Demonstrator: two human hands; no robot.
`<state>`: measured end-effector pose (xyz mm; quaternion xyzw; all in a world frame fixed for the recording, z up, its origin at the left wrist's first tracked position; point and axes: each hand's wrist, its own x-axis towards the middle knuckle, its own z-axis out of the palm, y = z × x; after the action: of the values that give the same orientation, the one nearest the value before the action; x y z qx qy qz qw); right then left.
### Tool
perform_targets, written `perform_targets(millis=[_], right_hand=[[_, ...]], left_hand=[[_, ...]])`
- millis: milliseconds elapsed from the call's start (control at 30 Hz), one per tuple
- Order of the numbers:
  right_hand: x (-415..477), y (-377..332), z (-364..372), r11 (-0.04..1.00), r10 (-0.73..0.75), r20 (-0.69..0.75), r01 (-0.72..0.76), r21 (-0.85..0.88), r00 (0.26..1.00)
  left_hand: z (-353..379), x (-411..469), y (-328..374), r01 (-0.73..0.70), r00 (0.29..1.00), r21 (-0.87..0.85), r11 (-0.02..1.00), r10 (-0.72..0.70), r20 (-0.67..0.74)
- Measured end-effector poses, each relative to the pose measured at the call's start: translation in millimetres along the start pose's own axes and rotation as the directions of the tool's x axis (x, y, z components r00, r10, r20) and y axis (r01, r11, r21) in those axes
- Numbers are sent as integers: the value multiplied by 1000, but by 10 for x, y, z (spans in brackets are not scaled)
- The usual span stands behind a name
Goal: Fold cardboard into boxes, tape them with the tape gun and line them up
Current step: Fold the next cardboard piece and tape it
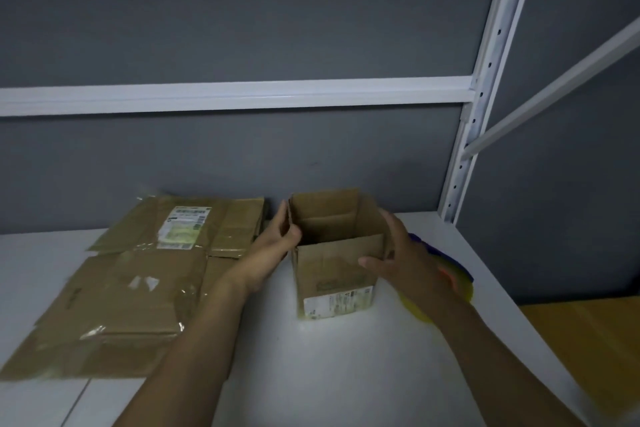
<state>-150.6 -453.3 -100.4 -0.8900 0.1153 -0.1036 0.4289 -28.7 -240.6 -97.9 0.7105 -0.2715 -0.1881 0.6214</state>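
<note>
An open cardboard box (334,274) is seen standing upright on the white table (311,374), just below the middle of the view, with its top flaps raised and its inside in shadow. A printed label (337,303) is stuck low on its near wall.

The box is held from both sides. At its nine o'clock, the left wall is pinched by the left hand (273,250), the thumb hooked over the edge to the inside and the fingers laid along the outside. At its three o'clock, the right corner is clasped by the right hand (405,260), the thumb pressed on the near wall and the fingers wrapped round the right wall.

At nine o'clock from the box, flattened cardboard (114,288) is spread over the table in overlapping sheets, with shiny tape and a shipping label (183,229) on the far sheet.

Just behind the right hand, at three o'clock, a blue and yellow object (457,274) is partly hidden and blurred; it may be the tape gun, but this cannot be told for certain.

A grey wall (242,10) is crossed at twelve o'clock by a white shelf frame (485,90).
</note>
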Motion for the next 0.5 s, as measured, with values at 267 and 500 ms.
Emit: perform_targets(millis=[267, 500], right_hand=[[-283, 275, 268, 983, -70, -58, 79, 163, 996], [-590, -34, 158, 967, -170, -198, 202, 153, 965]], left_hand=[[551, -571, -282, -37, 961, 9, 999, 38, -273], [795, -1041, -67, -114, 833, 74, 991, 136, -537]])
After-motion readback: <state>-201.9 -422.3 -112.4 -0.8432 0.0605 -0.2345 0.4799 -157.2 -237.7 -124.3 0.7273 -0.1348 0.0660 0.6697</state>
